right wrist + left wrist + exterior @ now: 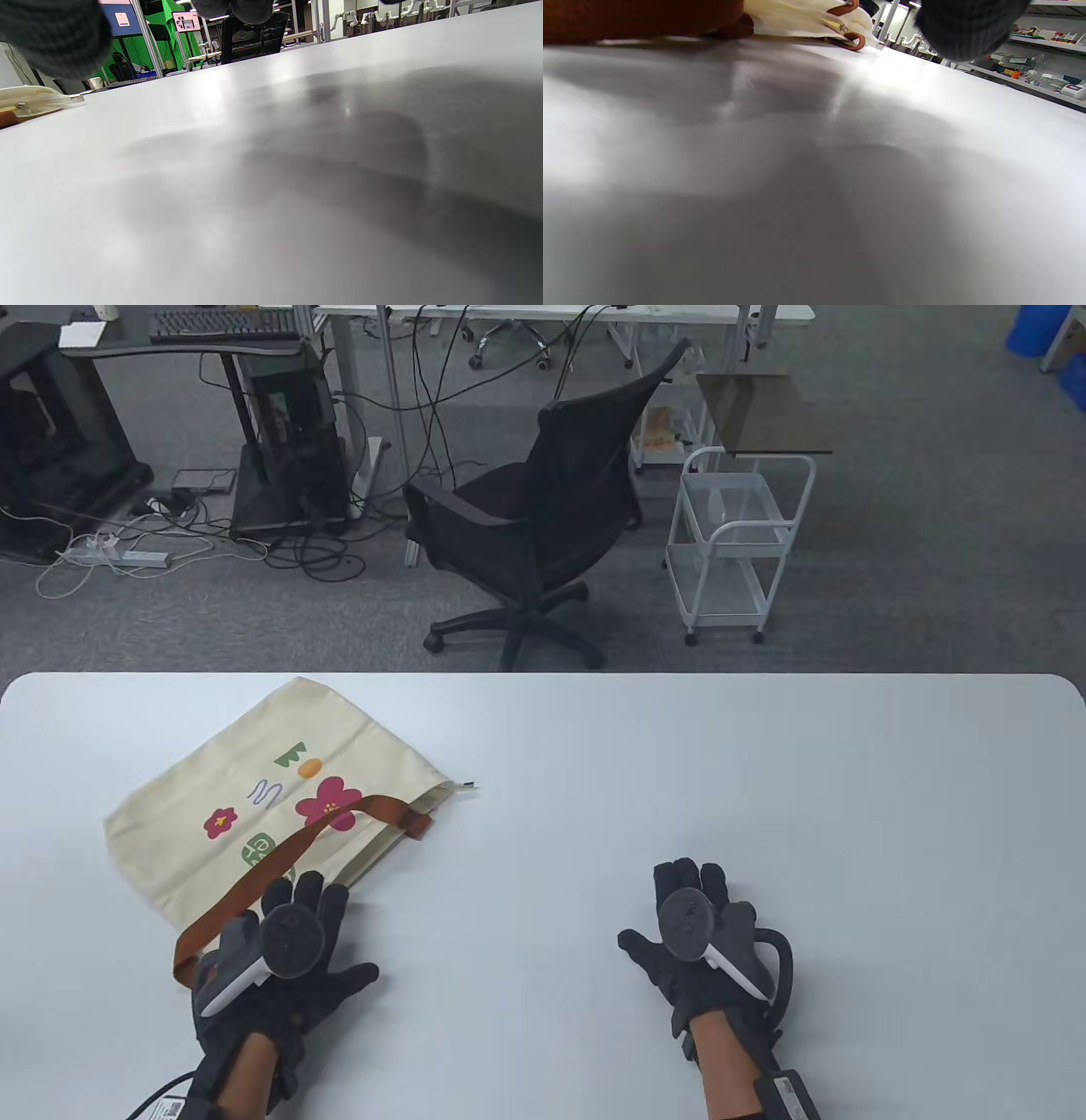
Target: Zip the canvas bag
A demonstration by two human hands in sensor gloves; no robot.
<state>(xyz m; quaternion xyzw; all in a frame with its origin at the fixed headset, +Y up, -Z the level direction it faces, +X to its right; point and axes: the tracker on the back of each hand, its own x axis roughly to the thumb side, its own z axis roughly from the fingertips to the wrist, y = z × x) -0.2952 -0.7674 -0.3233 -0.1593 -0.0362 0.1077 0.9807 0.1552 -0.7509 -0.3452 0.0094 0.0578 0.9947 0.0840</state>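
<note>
Table view showed the cream canvas bag [280, 806] lying flat on the white table's [679, 763] left side, brown strap [288, 857] trailing toward the near edge. Left hand [276, 954] lay flat, fingers spread, against the bag's near edge, gripping nothing. Right hand [700, 937] rested flat and spread, well apart from it.

Grey carpet floor [916, 560] extends beyond the white table [679, 763]. Black office chair [543, 517] stands just behind the table; white wire cart [734, 547] to the chair's right, desks and cables to its left.
</note>
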